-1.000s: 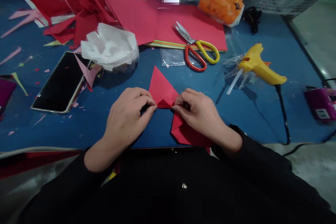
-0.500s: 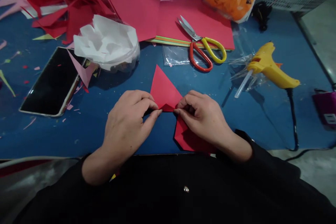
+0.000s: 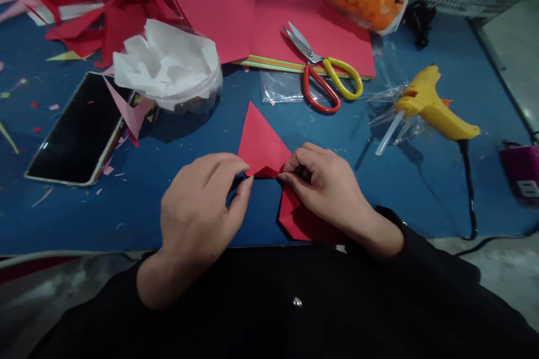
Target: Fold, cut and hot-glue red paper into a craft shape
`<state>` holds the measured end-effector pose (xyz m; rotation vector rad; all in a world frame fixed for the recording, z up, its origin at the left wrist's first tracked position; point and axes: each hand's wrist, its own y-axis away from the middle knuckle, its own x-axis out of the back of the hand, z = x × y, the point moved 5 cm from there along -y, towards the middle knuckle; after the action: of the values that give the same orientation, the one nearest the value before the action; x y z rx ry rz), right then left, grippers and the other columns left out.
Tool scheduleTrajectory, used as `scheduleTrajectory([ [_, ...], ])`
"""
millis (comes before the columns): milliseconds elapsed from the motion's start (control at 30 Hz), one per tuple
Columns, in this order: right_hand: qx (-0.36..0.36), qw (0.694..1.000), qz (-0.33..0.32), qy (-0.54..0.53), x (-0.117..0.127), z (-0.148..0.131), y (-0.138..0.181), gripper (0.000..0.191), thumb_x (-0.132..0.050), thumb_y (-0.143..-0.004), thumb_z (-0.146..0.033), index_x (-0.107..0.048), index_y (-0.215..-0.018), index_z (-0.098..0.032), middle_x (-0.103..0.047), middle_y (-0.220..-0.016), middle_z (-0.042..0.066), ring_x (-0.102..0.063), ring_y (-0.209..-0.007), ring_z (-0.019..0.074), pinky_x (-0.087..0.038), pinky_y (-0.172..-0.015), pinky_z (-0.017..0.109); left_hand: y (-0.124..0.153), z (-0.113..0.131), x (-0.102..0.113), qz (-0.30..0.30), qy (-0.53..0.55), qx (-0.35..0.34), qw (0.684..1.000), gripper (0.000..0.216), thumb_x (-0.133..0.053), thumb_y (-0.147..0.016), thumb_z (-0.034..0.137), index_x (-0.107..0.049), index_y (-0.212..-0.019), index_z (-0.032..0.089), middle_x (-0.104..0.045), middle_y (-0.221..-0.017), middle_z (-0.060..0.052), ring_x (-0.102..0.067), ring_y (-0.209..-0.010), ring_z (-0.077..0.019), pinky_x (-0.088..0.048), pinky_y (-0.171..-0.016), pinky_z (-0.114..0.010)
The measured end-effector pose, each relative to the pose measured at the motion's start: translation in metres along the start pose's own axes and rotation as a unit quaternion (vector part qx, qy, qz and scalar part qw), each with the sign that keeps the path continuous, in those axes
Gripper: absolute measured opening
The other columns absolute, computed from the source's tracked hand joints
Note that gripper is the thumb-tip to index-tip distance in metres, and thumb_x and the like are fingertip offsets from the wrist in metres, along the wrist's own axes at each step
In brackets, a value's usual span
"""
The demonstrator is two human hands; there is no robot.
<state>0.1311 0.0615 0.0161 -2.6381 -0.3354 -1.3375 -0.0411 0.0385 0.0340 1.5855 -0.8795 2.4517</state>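
Observation:
A folded piece of red paper (image 3: 263, 146) lies on the blue table with its point facing away from me and a small fold along its near edge. My right hand (image 3: 326, 185) pinches its near right corner between thumb and fingers. At the near left corner is my left hand (image 3: 202, 210), thumb and forefinger slightly apart, their tips at the paper's edge. Another folded red paper (image 3: 305, 221) lies under my right hand and wrist, partly hidden by them.
Beyond the paper, scissors (image 3: 322, 76) rest on a stack of coloured sheets (image 3: 345, 28). A yellow glue gun (image 3: 435, 104) with its cord lies right. At left are a phone (image 3: 80, 132), a white-paper-lined clear tub (image 3: 168, 67) and red paper scraps (image 3: 122, 17).
My left hand has drawn back slightly to the left, its thumb and forefinger loosening from the paper's near edge. My right hand keeps its pinch, and the paper looks the same.

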Motion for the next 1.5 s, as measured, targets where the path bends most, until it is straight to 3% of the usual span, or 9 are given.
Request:
scheduleTrajectory([
  [100,0.001,1.0,-0.007,0.001,0.0,0.0,0.0,0.014,-0.069,-0.084,-0.014,-0.061,-0.074,-0.019,-0.062,-0.077,-0.001,-0.052,-0.067,0.0136,-0.033,-0.067,0.029,0.008,0.018,0.006,0.038,-0.021,-0.127,0.991,0.015,-0.066,-0.086,0.013,-0.07,-0.099,0.018,-0.078,-0.097,-0.005,-0.072,-0.094,-0.0248,-0.056,-0.081,-0.039],
  [167,0.001,1.0,-0.012,0.0,0.0,0.0,0.0,0.014,-0.068,-0.084,-0.012,-0.06,-0.075,-0.019,-0.062,-0.077,-0.001,-0.052,-0.066,0.0136,-0.033,-0.066,0.029,0.012,0.028,0.004,0.019,-0.022,-0.21,0.977,0.017,-0.067,-0.087,0.015,-0.072,-0.103,0.015,-0.079,-0.104,-0.006,-0.073,-0.099,-0.0241,-0.056,-0.085,-0.037],
  [233,0.001,1.0,-0.013,0.001,0.0,0.0,-0.001,0.014,-0.066,-0.083,-0.01,-0.059,-0.075,-0.019,-0.061,-0.077,-0.001,-0.052,-0.066,0.0135,-0.033,-0.066,0.029,0.014,0.033,-0.002,-0.011,-0.029,-0.248,0.968,0.023,-0.064,-0.091,0.021,-0.072,-0.11,0.011,-0.075,-0.117,-0.009,-0.07,-0.108,-0.0257,-0.056,-0.09,-0.038],
  [467,0.01,1.0,-0.012,0.003,-0.001,0.001,0.0,0.013,-0.065,-0.083,-0.01,-0.059,-0.076,-0.019,-0.06,-0.077,-0.001,-0.052,-0.067,0.0137,-0.033,-0.067,0.03,0.016,0.034,-0.011,-0.057,-0.071,-0.248,0.964,0.042,-0.052,-0.099,0.038,-0.068,-0.123,0.008,-0.066,-0.131,-0.013,-0.065,-0.118,-0.0277,-0.052,-0.095,-0.038],
  [733,0.016,1.0,-0.008,-0.001,-0.002,0.001,-0.001,0.014,-0.067,-0.086,-0.014,-0.059,-0.075,-0.018,-0.06,-0.077,-0.001,-0.054,-0.069,0.014,-0.034,-0.068,0.03,0.017,0.035,-0.014,-0.068,-0.084,-0.244,0.964,0.053,-0.05,-0.099,0.045,-0.067,-0.123,0.001,-0.068,-0.126,-0.018,-0.066,-0.115,-0.0318,-0.05,-0.095,-0.042],
  [1133,0.021,1.0,-0.011,-0.005,-0.001,0.001,0.001,0.013,-0.067,-0.087,-0.014,-0.059,-0.077,-0.019,-0.059,-0.078,-0.001,-0.053,-0.071,0.014,-0.033,-0.067,0.028,0.019,0.037,-0.017,-0.065,-0.084,-0.253,0.962,0.056,-0.05,-0.099,0.047,-0.066,-0.122,-0.001,-0.067,-0.126,-0.023,-0.067,-0.115,-0.0328,-0.051,-0.095,-0.042],
  [1500,0.007,0.999,-0.016,-0.051,0.002,0.001,0.002,0.011,-0.063,-0.085,-0.01,-0.06,-0.082,-0.019,-0.06,-0.082,0.0,-0.055,-0.073,0.0143,-0.04,-0.069,0.029,0.02,0.035,-0.017,-0.065,-0.077,-0.258,0.961,0.055,-0.048,-0.099,0.045,-0.065,-0.124,-0.001,-0.067,-0.127,-0.021,-0.067,-0.114,-0.033,-0.052,-0.094,-0.042],
])
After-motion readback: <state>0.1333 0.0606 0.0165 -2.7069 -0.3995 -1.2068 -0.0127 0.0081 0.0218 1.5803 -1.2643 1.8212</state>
